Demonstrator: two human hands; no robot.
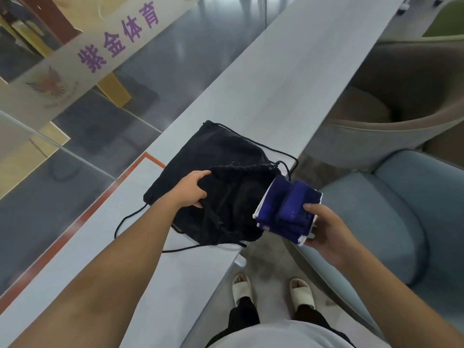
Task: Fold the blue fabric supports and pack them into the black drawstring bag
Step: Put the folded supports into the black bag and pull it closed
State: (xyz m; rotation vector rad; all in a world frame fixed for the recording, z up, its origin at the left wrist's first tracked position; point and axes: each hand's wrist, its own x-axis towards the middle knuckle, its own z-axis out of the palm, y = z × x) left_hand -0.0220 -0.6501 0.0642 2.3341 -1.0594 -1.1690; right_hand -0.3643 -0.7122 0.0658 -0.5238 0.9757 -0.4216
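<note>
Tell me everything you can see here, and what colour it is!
bag: one, black, lying on the table
supports: one folded stack, blue with white edges, just right of the bag
table: one, pale grey, long, stretching ahead
blue-grey chair: one, near, at the right
brown chair: one, behind the blue-grey one
sign: one, pale with purple letters, upper left
slippers: two, cream, on the feet, below
left hand: one, grips the bag's opening
right hand: one, holds the supports
</note>
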